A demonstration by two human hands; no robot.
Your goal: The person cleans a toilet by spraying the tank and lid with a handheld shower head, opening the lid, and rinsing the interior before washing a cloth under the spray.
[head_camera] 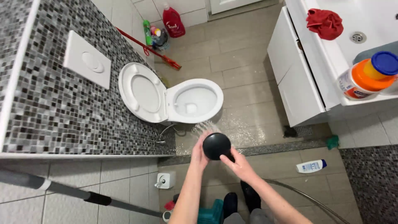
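Note:
Both my hands hold a round black shower head (216,145) in the lower middle of the head view. My left hand (199,152) cups its left side, and my right hand (237,162) grips it from below right. Water sprays from it toward the floor beside the white toilet (195,101). The toilet's lid (141,92) stands raised against the mosaic wall (45,112). A thin hose (306,197) curves away at the lower right.
A white vanity (292,70) with a sink, a red cloth (325,23) and an orange-capped container (365,76) stands right. Cleaning bottles (163,27) and a red-handled tool (149,49) lie behind the toilet. A white bottle (311,166) lies on the floor. A grey pole (62,190) crosses lower left.

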